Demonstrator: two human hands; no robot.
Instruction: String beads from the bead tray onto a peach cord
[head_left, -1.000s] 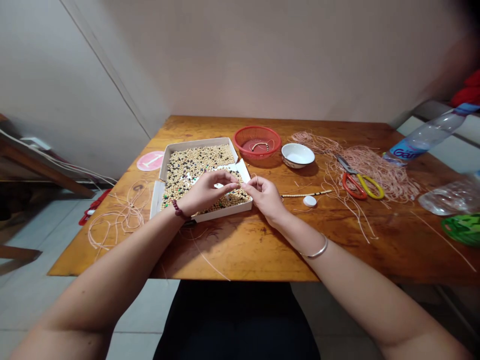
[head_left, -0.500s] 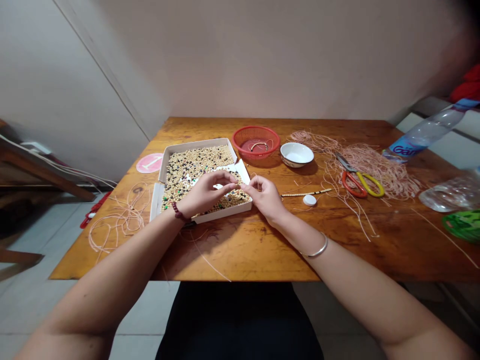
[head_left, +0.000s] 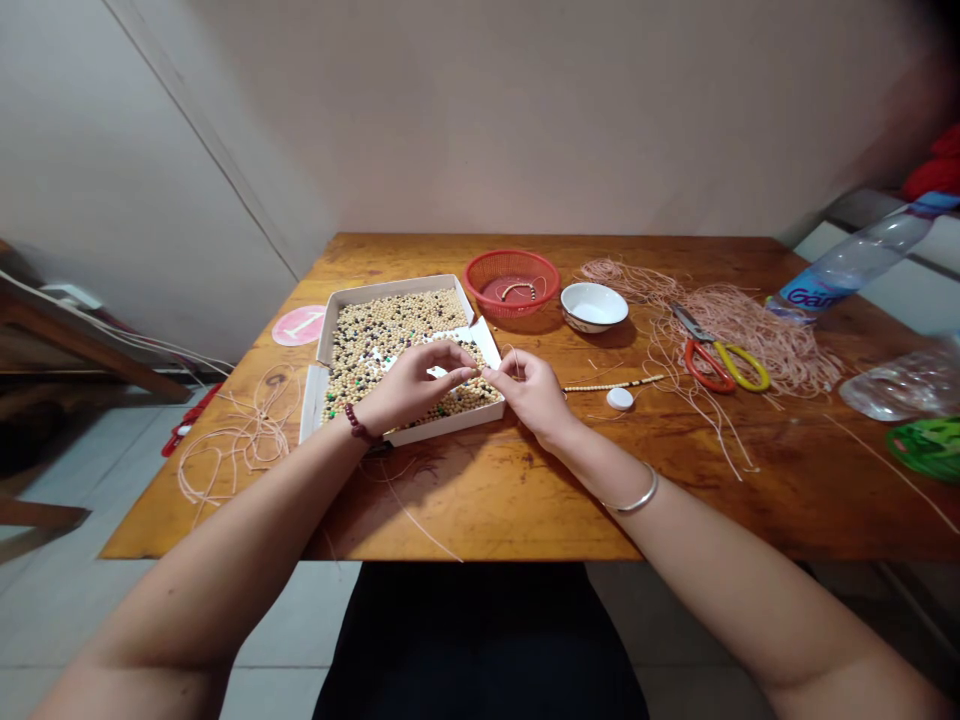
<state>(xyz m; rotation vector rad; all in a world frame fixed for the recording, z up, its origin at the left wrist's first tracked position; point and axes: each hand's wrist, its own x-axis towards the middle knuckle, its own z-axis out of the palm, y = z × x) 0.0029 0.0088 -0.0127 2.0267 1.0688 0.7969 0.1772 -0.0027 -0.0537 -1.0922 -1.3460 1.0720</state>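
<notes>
My left hand [head_left: 412, 385] hovers over the near right corner of a white cardboard box [head_left: 328, 322] filled with small wooden beads [head_left: 390, 325]; its fingertips are pinched on what looks like a single bead. My right hand [head_left: 532, 392] meets it fingertip to fingertip, pinching the end of a thin pale cord. A partly beaded strand [head_left: 611, 385] runs from that hand to the right across the wooden table [head_left: 487, 490].
A red mesh basket [head_left: 512, 281] holding a short beaded piece and a white bowl [head_left: 594, 306] stand behind the hands. Right: a white cap [head_left: 619, 399], a pile of cords [head_left: 750, 335], orange-and-yellow scissors [head_left: 720, 362], a lying water bottle [head_left: 855, 268]. Looped cords [head_left: 236, 440] lie left.
</notes>
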